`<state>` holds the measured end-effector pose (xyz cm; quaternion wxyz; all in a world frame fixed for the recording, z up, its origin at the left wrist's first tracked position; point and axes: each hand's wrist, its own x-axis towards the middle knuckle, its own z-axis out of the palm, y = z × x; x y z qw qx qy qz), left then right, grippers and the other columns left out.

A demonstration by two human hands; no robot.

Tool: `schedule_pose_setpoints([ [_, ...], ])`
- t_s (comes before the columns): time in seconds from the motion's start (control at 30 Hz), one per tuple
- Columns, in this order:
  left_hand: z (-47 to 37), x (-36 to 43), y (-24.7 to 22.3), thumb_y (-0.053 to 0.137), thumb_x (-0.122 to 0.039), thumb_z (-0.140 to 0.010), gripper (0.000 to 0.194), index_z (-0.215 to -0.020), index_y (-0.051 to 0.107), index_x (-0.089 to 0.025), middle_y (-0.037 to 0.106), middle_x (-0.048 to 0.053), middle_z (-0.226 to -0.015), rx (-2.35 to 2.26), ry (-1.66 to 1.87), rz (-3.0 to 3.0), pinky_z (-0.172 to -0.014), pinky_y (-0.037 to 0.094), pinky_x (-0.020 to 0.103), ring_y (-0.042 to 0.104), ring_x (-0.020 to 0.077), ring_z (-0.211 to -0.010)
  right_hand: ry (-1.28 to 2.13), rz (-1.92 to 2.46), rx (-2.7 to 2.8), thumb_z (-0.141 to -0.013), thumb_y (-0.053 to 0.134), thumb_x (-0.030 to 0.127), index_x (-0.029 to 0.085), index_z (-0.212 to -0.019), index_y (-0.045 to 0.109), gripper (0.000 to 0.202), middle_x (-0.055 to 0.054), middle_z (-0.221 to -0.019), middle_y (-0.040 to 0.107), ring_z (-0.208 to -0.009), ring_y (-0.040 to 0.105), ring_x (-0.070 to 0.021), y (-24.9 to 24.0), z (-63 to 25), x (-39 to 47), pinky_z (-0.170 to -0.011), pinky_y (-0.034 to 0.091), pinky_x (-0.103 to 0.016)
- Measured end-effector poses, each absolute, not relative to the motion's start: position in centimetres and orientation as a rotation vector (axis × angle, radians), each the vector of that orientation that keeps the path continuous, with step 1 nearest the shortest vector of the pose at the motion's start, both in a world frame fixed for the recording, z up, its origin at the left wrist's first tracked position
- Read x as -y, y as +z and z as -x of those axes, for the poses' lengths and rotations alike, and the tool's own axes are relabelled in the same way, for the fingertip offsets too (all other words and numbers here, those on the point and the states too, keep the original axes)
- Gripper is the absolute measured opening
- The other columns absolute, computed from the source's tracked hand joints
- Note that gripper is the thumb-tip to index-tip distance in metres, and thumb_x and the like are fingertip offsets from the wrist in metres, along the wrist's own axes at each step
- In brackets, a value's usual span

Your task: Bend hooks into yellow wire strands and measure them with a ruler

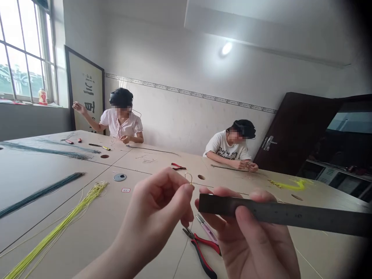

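My left hand (157,211) is raised above the table and pinches a thin pale wire (188,177) whose looped end sticks up past the thumb and forefinger. My right hand (255,240) grips a dark steel ruler (290,215) that points to the right, its left end close to my left fingertips. Below my hands, red-handled pliers (202,250) lie on the table beside small pink snips (206,228).
A bundle of yellow-green wires (58,226) and dark green wire bundles (40,192) lie at left on the beige table (87,232). More red pliers (178,167) lie farther back. Two other people sit at the far side, working with wire. A dark door (290,131) stands at right.
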<state>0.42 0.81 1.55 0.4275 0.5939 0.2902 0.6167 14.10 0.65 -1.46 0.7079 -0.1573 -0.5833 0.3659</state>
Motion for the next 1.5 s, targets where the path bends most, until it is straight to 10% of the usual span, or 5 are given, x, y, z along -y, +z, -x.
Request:
schedule_pose_setpoints([
  [1.5,-2.1,0.5,1.2,0.055,-0.015,-0.071,0.018,-0.054,0.059,-0.022,0.053,-0.007,-0.043,-0.903,1.730,-1.671,-0.040,0.039,0.014,0.047,0.0061,-0.041,0.671,0.518,1.292,-0.087,0.050,0.027,0.036,-0.101,0.042,0.018,-0.001,-0.090,0.062,-0.085,0.069,-0.0278,-0.9,-15.4,0.7,-0.061,0.060,-0.041],
])
